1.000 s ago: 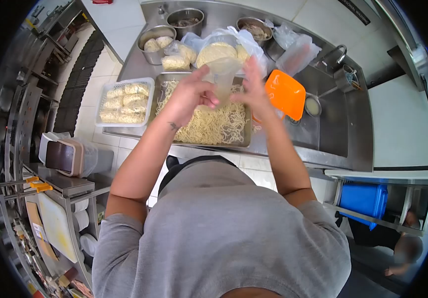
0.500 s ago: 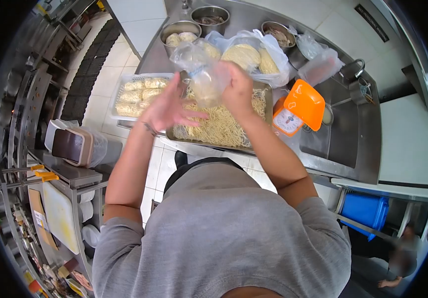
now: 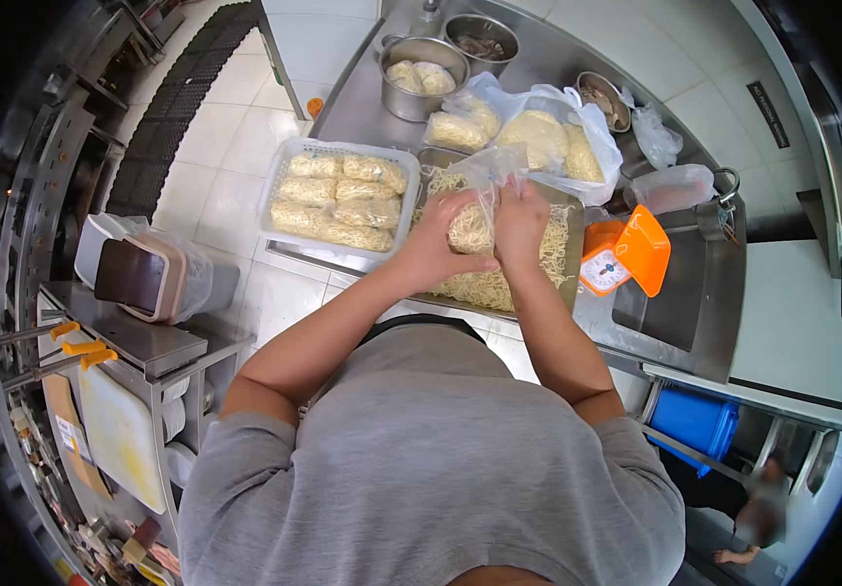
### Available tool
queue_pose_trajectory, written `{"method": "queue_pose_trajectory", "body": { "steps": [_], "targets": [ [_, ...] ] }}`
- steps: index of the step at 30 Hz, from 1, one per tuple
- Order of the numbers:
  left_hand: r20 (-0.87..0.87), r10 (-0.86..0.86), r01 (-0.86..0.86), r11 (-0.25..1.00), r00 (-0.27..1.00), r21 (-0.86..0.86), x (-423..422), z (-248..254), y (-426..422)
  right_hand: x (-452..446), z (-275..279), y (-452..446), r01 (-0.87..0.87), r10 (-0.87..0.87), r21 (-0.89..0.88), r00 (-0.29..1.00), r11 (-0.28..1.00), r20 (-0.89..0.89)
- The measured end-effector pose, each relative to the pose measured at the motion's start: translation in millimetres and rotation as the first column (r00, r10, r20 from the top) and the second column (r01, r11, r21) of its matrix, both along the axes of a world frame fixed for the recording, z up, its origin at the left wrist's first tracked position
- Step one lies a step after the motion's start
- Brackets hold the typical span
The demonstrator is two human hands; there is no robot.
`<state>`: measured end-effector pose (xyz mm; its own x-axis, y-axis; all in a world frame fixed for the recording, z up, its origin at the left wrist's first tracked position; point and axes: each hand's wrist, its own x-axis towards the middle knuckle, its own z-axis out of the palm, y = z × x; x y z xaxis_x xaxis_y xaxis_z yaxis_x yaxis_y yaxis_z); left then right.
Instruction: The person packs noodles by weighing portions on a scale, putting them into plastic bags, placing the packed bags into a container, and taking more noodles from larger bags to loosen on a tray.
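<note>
Counter [image 3: 354,109] before me, noodles [image 3: 494,288] on it

The big tray [image 3: 575,246] holds these noodles, all loose. Left of the tray is a white basket [image 3: 289,234] of bagged noodles. Right of the tray sits an orange scale [image 3: 604,270]. Over the tray I hold one clear bag [image 3: 470,230] with noodles inside. My left hand [image 3: 429,242] curls round its side, and my right hand [image 3: 522,223] grips its top part.

Clear plastic bag [image 3: 491,168] with pale noodles [image 3: 470,231] inside, over metal tray [image 3: 574,256].
</note>
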<state>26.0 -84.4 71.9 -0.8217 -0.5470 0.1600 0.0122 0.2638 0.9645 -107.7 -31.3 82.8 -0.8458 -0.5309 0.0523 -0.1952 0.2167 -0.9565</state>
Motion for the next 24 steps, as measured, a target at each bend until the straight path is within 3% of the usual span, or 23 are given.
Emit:
{"method": "queue_pose_trajectory", "body": {
  "steps": [3,6,9,10,11,12,14,15,18,20,21,24],
  "targets": [
    [0.008,0.095,-0.089,0.962,0.995,-0.259,9.4,11.4,-23.5,19.5,19.3,-7.0,0.000,-0.001,0.039,1.000,0.999,0.021],
    [-0.059,0.189,-0.197,0.963,0.980,-0.184,12.6,14.2,-24.3,24.8,26.7,-13.9,0.038,-0.042,-0.067,0.998,0.997,-0.056],
    [-0.073,0.143,-0.137,0.987,0.987,0.078,11.1,4.5,-33.7,41.5,37.0,-23.1,0.037,-0.050,-0.104,0.991,0.994,-0.126],
    [-0.081,0.113,-0.075,0.924,0.990,0.375,10.5,-1.2,-36.7,44.5,34.9,-25.0,0.035,-0.044,-0.069,0.992,0.997,-0.121],
    [-0.094,0.090,-0.010,0.772,0.992,0.636,9.3,-6.7,-40.8,46.7,32.8,-27.3,0.030,-0.034,-0.034,0.993,0.999,-0.115],
    [-0.110,0.074,0.052,0.546,0.991,0.836,8.7,-11.2,-45.5,47.1,30.2,-31.2,0.048,-0.047,-0.073,0.999,0.996,0.006],
    [-0.082,0.046,0.052,0.453,0.996,0.890,10.5,-14.0,-60.2,47.4,25.9,-41.3,0.090,-0.052,-0.144,0.968,0.986,0.246],
    [-0.070,0.033,0.050,0.406,0.997,0.913,12.0,-14.4,-65.9,49.9,26.6,-45.2,0.097,-0.067,-0.132,0.974,0.987,0.214],
    [-0.014,-0.018,0.023,0.701,1.000,0.713,18.0,5.8,-73.2,57.0,27.1,-53.1,0.117,-0.109,-0.107,0.991,0.987,0.081],
    [0.096,-0.107,-0.026,0.521,0.990,0.853,24.3,17.1,-76.1,59.9,22.2,-55.9,0.108,-0.115,-0.102,0.991,0.989,-0.063],
    [0.148,-0.153,-0.072,0.417,0.977,0.906,30.0,18.3,-76.2,64.5,20.6,-56.3,0.093,-0.096,-0.097,0.995,0.991,-0.031],
    [0.005,0.027,-0.016,0.436,1.000,0.900,25.7,-14.7,-71.4,67.7,15.9,-59.4,0.027,-0.021,-0.066,0.997,0.997,0.080]
  ]
}}
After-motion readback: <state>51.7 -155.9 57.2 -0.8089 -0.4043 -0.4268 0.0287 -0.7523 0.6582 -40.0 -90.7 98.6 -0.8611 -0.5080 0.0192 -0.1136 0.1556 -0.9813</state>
